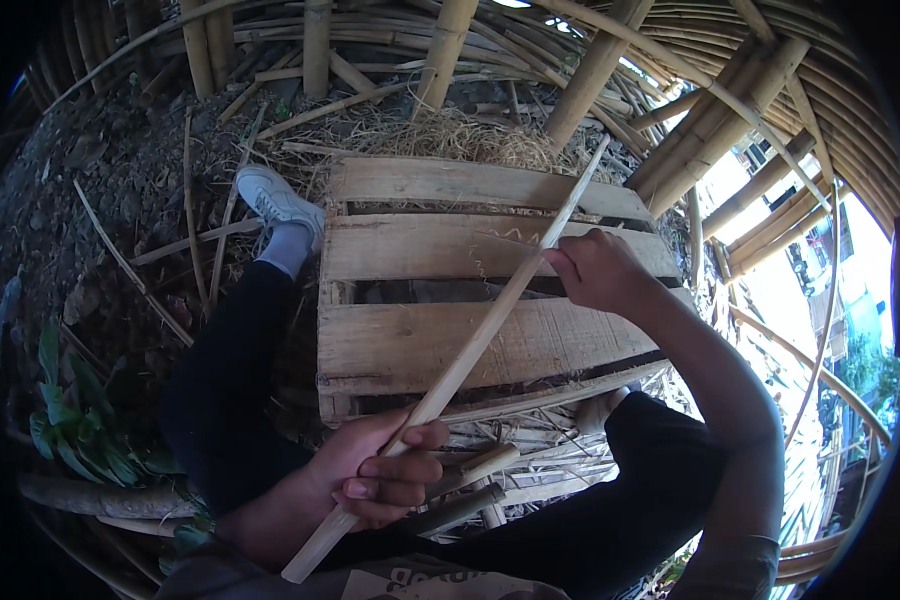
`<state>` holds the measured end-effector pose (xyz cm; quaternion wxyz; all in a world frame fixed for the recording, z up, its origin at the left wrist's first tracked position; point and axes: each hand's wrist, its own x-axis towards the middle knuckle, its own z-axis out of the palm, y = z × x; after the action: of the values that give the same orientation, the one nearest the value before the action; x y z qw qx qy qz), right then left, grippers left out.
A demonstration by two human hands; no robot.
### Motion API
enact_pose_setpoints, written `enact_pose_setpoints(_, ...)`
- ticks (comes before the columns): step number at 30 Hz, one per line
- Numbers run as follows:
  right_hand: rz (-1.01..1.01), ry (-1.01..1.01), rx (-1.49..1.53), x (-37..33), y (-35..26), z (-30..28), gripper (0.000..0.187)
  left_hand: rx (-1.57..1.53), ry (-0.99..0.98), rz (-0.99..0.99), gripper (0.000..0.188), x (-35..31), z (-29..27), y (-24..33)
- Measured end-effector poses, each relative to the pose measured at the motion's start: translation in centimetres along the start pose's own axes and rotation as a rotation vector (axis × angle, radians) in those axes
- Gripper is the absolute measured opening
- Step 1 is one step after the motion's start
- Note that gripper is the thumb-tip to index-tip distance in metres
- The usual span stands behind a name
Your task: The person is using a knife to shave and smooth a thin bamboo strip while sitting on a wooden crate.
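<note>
Shoe, white, just beside the left edge (275, 200) of the pale slatted wooden tabletop (400, 335); left hand (396, 468) by the near edge, its fingers closed around a long, pale wooden stick (479, 338), which slants over the tabletop toward its far right corner; thin curled shavings (482, 262) beside the stick; right hand (602, 270) closed near the stick's upper part; whether it grips a tool, I cannot tell.

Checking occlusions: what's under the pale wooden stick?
A slatted wooden platform lies beneath the stick, whose lower part the left hand grips. Slat surface directly under it is covered.
</note>
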<state>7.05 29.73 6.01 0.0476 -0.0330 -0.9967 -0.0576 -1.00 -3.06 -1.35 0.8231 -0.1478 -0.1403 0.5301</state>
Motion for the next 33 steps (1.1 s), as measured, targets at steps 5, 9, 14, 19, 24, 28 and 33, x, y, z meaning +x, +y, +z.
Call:
enact_pose_setpoints(5,-0.306,-0.097,0.262,-1.8,-9.8,-2.2,0.023,0.03,-0.033,0.018,0.037,-0.7,-0.4,0.3)
enact_pose_setpoints(9,-0.275,0.035,0.283,-0.5,-5.8,-0.6,0.03,0.028,-0.016,0.029,0.038,-0.9,0.0,-0.3)
enact_pose_setpoints(14,0.196,-0.086,-0.125,0.5,1.8,-0.7,0.035,0.047,-0.017,-0.004,0.038,0.0,-0.3,0.0)
enact_pose_setpoints(19,-0.233,-0.063,0.24,-1.8,-7.9,-1.8,0.022,0.016,-0.024,0.008,0.039,-0.8,-0.7,0.2)
enact_pose_setpoints(24,-0.037,0.048,0.022,0.4,0.8,1.1,0.032,0.064,0.022,0.009,0.039,-0.7,-0.3,0.1)
enact_pose_setpoints(28,0.443,-0.051,-0.371,-0.2,10.2,1.1,0.044,0.092,0.002,-0.014,0.038,-0.4,0.3,0.0)
enact_pose_setpoints(33,0.103,0.051,0.102,-2.2,0.6,1.0,0.035,0.057,0.058,0.041,0.036,-1.1,0.1,0.4)
